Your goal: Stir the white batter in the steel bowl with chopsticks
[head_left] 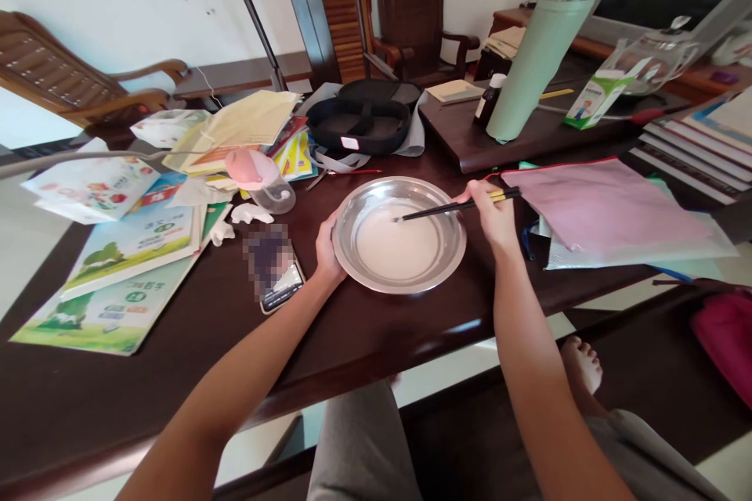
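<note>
A round metal bowl (405,282) stands on the dark wooden table, with a milky white liquid (399,246) covering its bottom. My left hand (329,248) grips the bowl's left rim; some of its fingers are hidden behind the wall. Over the right rim, my right hand (491,213) is closed around a pair of dark chopsticks (432,210) with yellowish bands near the upper end. Their tips reach down to the liquid near the bowl's middle.
Left of the bowl lie a phone (275,270), a pink-topped cup (258,176) and booklets (111,290). An open black case (358,121) sits behind. A green thermos (537,55) stands at back right, and a pink zip pouch (611,203) lies right of my right hand.
</note>
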`<action>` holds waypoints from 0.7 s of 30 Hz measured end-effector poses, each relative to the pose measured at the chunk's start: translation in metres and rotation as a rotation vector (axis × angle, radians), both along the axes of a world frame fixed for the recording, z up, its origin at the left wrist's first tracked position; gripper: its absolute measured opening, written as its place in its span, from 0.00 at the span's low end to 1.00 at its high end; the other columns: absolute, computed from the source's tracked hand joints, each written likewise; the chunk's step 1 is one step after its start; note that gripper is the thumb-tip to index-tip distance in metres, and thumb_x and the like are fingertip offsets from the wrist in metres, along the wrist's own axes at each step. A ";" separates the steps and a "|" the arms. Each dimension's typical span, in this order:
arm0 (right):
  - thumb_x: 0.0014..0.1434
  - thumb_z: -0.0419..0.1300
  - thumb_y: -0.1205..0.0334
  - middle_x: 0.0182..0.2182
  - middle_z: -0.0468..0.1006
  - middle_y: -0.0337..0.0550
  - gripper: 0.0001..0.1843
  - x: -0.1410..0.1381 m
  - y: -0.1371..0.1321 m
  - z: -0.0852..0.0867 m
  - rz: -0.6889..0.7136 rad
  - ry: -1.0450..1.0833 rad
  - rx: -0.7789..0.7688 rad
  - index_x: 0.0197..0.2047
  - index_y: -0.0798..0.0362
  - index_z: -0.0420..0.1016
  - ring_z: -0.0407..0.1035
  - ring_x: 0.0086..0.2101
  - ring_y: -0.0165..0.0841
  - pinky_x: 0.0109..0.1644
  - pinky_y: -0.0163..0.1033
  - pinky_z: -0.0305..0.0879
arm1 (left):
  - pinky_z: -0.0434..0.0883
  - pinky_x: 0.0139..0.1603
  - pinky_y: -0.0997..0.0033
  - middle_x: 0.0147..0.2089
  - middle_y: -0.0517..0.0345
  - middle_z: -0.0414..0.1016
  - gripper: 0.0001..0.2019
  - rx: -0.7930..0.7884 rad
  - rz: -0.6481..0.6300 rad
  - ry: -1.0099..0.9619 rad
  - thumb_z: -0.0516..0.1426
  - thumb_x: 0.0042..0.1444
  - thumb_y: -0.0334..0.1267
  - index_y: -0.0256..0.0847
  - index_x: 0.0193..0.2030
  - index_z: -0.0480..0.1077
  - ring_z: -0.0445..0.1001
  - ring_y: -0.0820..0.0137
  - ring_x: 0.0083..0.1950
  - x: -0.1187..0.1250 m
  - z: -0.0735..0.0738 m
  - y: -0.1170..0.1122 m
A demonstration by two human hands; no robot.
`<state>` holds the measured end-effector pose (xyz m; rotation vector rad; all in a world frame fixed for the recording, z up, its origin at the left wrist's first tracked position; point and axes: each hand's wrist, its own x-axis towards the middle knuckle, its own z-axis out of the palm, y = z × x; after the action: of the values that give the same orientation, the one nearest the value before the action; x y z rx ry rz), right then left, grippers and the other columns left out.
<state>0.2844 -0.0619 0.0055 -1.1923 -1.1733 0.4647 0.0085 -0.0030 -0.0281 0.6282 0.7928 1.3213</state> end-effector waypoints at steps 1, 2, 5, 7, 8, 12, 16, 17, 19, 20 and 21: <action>0.62 0.62 0.35 0.22 0.78 0.39 0.28 0.001 0.000 0.000 -0.014 0.030 0.013 0.22 0.47 0.75 0.78 0.31 0.38 0.44 0.45 0.74 | 0.74 0.54 0.63 0.31 0.59 0.81 0.10 -0.003 0.003 0.001 0.66 0.49 0.46 0.43 0.31 0.78 0.81 0.59 0.45 0.000 0.000 0.000; 0.62 0.61 0.35 0.21 0.76 0.39 0.28 0.001 -0.001 0.000 0.001 0.053 0.017 0.21 0.48 0.74 0.77 0.30 0.38 0.42 0.45 0.74 | 0.74 0.54 0.63 0.31 0.59 0.81 0.10 -0.008 0.005 0.002 0.66 0.50 0.46 0.43 0.31 0.78 0.81 0.59 0.45 0.000 0.000 0.000; 0.62 0.62 0.36 0.24 0.78 0.40 0.28 -0.002 -0.002 0.001 0.131 0.020 -0.024 0.22 0.49 0.76 0.78 0.29 0.37 0.41 0.44 0.74 | 0.75 0.53 0.63 0.31 0.58 0.81 0.09 -0.028 0.013 0.000 0.65 0.51 0.46 0.42 0.30 0.77 0.81 0.59 0.45 0.000 0.001 0.000; 0.61 0.64 0.36 0.27 0.81 0.41 0.26 -0.003 -0.002 0.001 0.150 -0.035 -0.039 0.24 0.49 0.79 0.79 0.32 0.38 0.45 0.45 0.74 | 0.75 0.52 0.63 0.32 0.58 0.82 0.09 -0.036 0.017 0.001 0.65 0.52 0.45 0.42 0.29 0.77 0.81 0.60 0.44 0.001 0.002 -0.001; 0.60 0.64 0.36 0.28 0.82 0.41 0.25 -0.003 -0.001 0.001 0.121 -0.044 -0.029 0.25 0.48 0.79 0.79 0.33 0.38 0.47 0.46 0.74 | 0.75 0.52 0.64 0.33 0.58 0.82 0.09 -0.036 0.018 0.002 0.64 0.52 0.44 0.42 0.29 0.77 0.81 0.60 0.44 0.001 0.003 -0.001; 0.62 0.62 0.36 0.21 0.76 0.38 0.28 0.002 -0.001 -0.001 -0.008 0.077 0.054 0.21 0.48 0.75 0.76 0.28 0.36 0.40 0.44 0.73 | 0.75 0.52 0.63 0.30 0.59 0.81 0.08 -0.022 0.013 0.004 0.64 0.53 0.44 0.43 0.29 0.77 0.81 0.59 0.45 0.002 0.006 -0.002; 0.61 0.62 0.35 0.23 0.77 0.40 0.28 -0.001 -0.003 0.002 0.153 0.037 -0.020 0.21 0.48 0.76 0.77 0.28 0.37 0.39 0.44 0.74 | 0.75 0.52 0.63 0.30 0.60 0.81 0.08 -0.021 0.013 0.006 0.64 0.52 0.44 0.43 0.29 0.77 0.81 0.59 0.45 0.001 0.006 -0.002; 0.61 0.63 0.35 0.24 0.79 0.40 0.27 -0.003 -0.003 0.003 0.174 -0.003 -0.041 0.23 0.48 0.78 0.77 0.30 0.37 0.42 0.45 0.74 | 0.75 0.53 0.63 0.30 0.59 0.81 0.08 -0.024 0.014 0.005 0.65 0.52 0.44 0.43 0.29 0.77 0.81 0.60 0.45 0.001 0.005 -0.002; 0.60 0.63 0.35 0.26 0.81 0.40 0.26 -0.004 -0.003 0.003 0.133 -0.048 -0.044 0.25 0.48 0.79 0.78 0.33 0.38 0.46 0.46 0.74 | 0.75 0.53 0.64 0.30 0.59 0.80 0.09 -0.032 0.014 0.006 0.65 0.51 0.45 0.42 0.29 0.77 0.81 0.60 0.45 0.001 0.005 -0.002; 0.60 0.63 0.35 0.25 0.80 0.40 0.26 -0.003 -0.002 0.003 0.084 -0.039 -0.023 0.24 0.47 0.78 0.78 0.33 0.38 0.47 0.46 0.74 | 0.75 0.53 0.64 0.29 0.59 0.80 0.10 -0.036 0.014 0.008 0.66 0.50 0.46 0.42 0.28 0.76 0.81 0.60 0.45 0.001 0.005 -0.002; 0.61 0.62 0.35 0.24 0.79 0.39 0.27 -0.002 -0.002 0.003 0.035 -0.012 0.004 0.23 0.47 0.77 0.77 0.32 0.38 0.46 0.46 0.73 | 0.75 0.53 0.64 0.28 0.59 0.79 0.10 -0.037 0.013 0.010 0.66 0.50 0.46 0.42 0.28 0.76 0.81 0.59 0.45 0.001 0.005 -0.002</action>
<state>0.2820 -0.0642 0.0085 -1.1737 -1.2068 0.4823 0.0100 -0.0051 -0.0231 0.6015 0.8285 1.3138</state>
